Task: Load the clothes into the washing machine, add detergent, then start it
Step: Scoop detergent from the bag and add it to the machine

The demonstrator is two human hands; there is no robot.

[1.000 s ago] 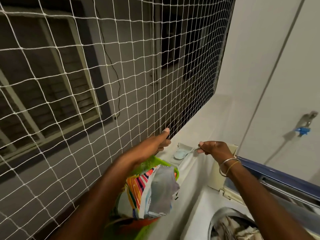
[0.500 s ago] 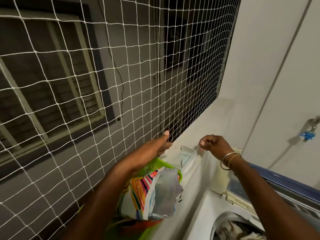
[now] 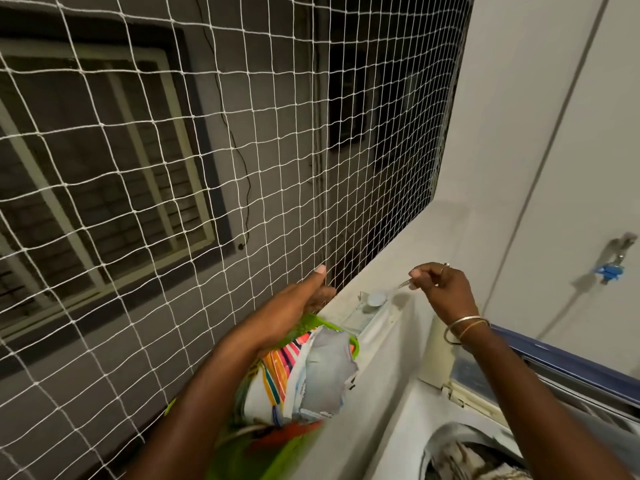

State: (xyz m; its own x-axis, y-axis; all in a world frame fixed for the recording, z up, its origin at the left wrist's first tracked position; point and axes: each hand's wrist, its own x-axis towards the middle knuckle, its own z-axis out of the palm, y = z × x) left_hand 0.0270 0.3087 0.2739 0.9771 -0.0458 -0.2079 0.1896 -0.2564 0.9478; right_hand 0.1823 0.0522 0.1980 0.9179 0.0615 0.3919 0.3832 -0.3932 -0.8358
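A white safety net (image 3: 207, 168) is stretching across the opening from 9 o'clock round to 12, with a grey building front and a window showing through it. A pale ledge (image 3: 408, 244) is running along its foot toward 1 o'clock. On the plain wall at 3 o'clock a tap (image 3: 609, 268) with a blue fitting is sticking out.

Near the centre, the left hand (image 3: 311, 292) is gripping the gathered top of the detergent bag (image 3: 280, 365). Its fingers are curled round the green edge and its thumb is pointing up against the net. The bag is hanging toward 6 o'clock with its torn mouth gaping, probably held upright so nothing spills.

Just to the right, the right hand (image 3: 443, 285), with bangles (image 3: 464, 329) on the wrist, is pinching the tip of a spoon (image 3: 377, 299) handle between thumb and forefinger. The other fingers are tucked in. The spoon's pale bowl is lying low over the ledge edge beside the bag. Whether it is carrying powder is too blurred to tell.

At 5 o'clock the washing machine (image 3: 398, 427) is standing with its lid (image 3: 554, 362) raised, and clothes (image 3: 478, 465) are already sitting in the drum. Loading is looking done and the detergent step appears to be the one in hand. Starting the machine is not yet done.
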